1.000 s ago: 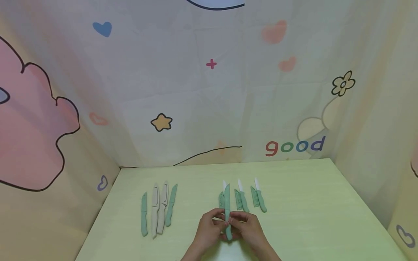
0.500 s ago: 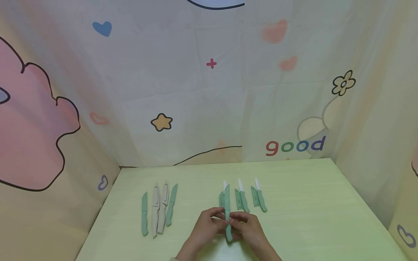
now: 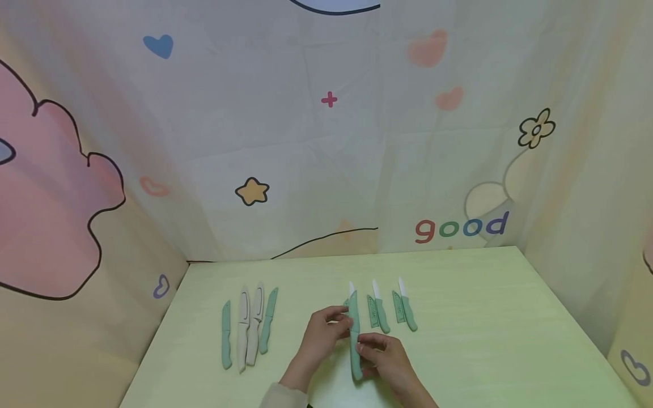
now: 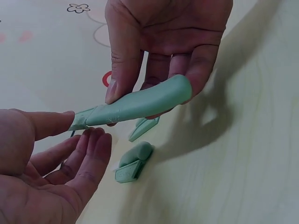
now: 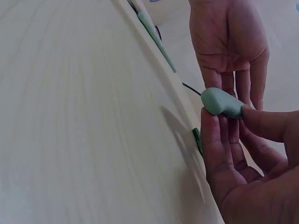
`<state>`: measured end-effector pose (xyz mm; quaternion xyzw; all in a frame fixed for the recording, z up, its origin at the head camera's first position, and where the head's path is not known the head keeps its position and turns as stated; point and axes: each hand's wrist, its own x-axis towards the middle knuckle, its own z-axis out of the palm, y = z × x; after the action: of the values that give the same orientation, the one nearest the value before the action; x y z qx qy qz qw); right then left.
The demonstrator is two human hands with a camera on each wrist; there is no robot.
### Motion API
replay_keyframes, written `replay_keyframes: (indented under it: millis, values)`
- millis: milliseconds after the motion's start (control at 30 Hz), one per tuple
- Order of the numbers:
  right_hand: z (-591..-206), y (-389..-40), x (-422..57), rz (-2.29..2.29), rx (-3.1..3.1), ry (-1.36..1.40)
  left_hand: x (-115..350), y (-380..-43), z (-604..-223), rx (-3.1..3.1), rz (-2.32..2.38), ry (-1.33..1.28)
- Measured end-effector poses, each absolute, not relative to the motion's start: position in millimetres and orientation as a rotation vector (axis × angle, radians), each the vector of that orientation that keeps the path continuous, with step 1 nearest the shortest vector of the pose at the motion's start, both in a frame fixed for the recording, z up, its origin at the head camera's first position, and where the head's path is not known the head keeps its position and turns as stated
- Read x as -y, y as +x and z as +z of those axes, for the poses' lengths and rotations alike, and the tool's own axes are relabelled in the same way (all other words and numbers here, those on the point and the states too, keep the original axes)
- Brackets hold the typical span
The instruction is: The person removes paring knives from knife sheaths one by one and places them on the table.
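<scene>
A green knife (image 3: 355,354) with a green sheath (image 3: 354,306) over its blade is held up above the table, tip pointing away. My left hand (image 3: 318,335) pinches the sheath near where it meets the handle, thumb above and fingers below in the left wrist view. My right hand (image 3: 391,362) grips the handle (image 4: 140,100) between thumb and fingers. In the right wrist view the rounded handle end (image 5: 214,101) shows. Behind the held knife stands out the white tip of another small knife (image 3: 351,288), mostly hidden.
On the pale green table (image 3: 474,317), two small knives with white blades, one (image 3: 381,314) and another (image 3: 408,311), lie at right beside green sheaths (image 3: 398,307). At left lie two beige sheathed knives (image 3: 243,328) between two green ones (image 3: 226,337). A printed curtain (image 3: 285,141) hangs behind.
My left hand has moved forward along the knife, from near the handle onto the sheath. My right hand stays on the handle, slightly lower. The other knives have not moved.
</scene>
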<state>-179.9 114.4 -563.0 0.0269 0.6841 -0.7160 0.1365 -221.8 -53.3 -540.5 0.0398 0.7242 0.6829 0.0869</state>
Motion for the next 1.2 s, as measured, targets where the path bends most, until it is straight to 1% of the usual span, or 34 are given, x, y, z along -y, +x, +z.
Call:
replay_keyframes:
  millis: [167, 233, 300, 533, 633, 833, 1067, 1200]
  values:
    - [-562, -179, -114, -2.065, -1.983, 0.057, 52, -217, -519, -2.175, 2.066, 0.100]
    - [-561, -178, -114, -2.056, -1.985, 0.055, 52, -217, -516, -2.174, 2.067, 0.085]
    - [-562, -178, -113, -2.049, -1.986, 0.054, 52, -219, -517, -2.166, 2.074, 0.077]
    - [-563, -176, -112, -2.065, -1.968, 0.022, 52, -233, -545, -2.135, 2.103, 0.049]
    - [-565, -177, -112, -2.068, -1.959, 0.018, 52, -233, -544, -2.133, 2.106, 0.050]
    - [-566, -178, -112, -2.056, -1.947, -0.004, 51, -225, -529, -2.135, 2.119, 0.049]
    - [-565, -179, -112, -2.050, -1.939, -0.014, 51, -233, -547, -2.142, 2.118, 0.010]
    - [-566, -179, -111, -2.034, -1.935, -0.018, 51, -236, -550, -2.153, 2.114, -0.003]
